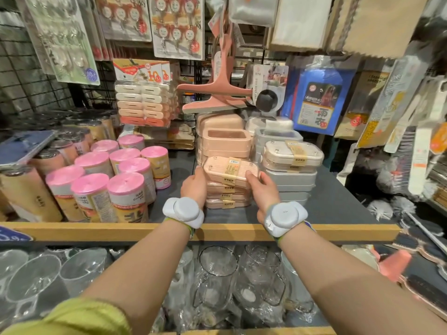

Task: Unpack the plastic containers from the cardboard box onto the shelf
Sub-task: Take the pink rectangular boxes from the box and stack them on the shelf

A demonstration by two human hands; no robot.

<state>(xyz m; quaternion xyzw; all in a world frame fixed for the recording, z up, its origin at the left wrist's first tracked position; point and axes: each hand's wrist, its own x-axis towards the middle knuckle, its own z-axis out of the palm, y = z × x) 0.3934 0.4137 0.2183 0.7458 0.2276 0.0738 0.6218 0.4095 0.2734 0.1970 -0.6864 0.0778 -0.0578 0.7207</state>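
in the head view, a pink plastic container (231,169) with a yellow paper band is held at both ends above a short stack of pink containers (227,195) on the grey shelf (333,201). the left hand (194,187) is curled round the container's left end, and the right hand (262,187) grips its right end, with the thumb laid on the lid. the held container is tilted slightly and sits on or just over the top of the stack; which of the two cannot be told. behind the stack, taller pink tubs (225,139) are piled, and just to the right stand grey containers (290,165) with a cream banded one on top. pink-topped rolls (125,187) are grouped to the left on the same shelf. a pink squeegee (215,93) hangs above the tubs. a white sensor is strapped to each wrist. below the wooden shelf edge (96,230), clear glass jugs (217,281) are seen wrapped in plastic. the cardboard box is not seen in this view.
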